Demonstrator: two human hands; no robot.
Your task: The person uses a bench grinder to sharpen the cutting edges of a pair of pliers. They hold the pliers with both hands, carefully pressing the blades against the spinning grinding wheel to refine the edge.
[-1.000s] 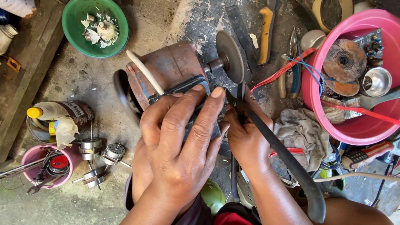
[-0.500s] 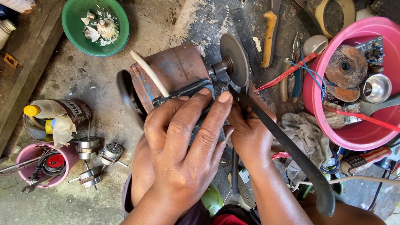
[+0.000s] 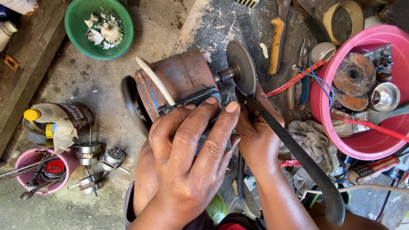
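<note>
While your left hand (image 3: 191, 162) lies flat, fingers spread and pressing down on the dark tool rest in front of the motor, your right hand (image 3: 255, 136) is closed around the long dark blade (image 3: 298, 157), pinching it close to its tip. That tip sits right at the grinding disc (image 3: 241, 67), touching or nearly so; I can't tell which.

Handling, as I judge it: the blade is stiff steel, fairly light, long, and curved back past your right forearm, so the far end will swing wide if you turn your wrist. Hold it by the spine and flat, near the disc as you do now, fingertips kept off the edge. It looks dull and dry, not slippery.

The rusty brown motor (image 3: 179, 81) looks heavy and should stay put under your left palm. A white cord (image 3: 155, 83) runs over its casing.

Room: tight on the right. A rag (image 3: 311, 140) lies just beside your right wrist, then the pink basin (image 3: 324, 123) of discs and parts, with pliers and a yellow-handled tool (image 3: 277, 38) beyond the disc. The left is more open: small rotors (image 3: 102, 159) and a pink cup (image 3: 30, 159) near, a can (image 3: 64, 119) behind them, a green bowl (image 3: 76, 25) farthest out on the concrete floor.
</note>
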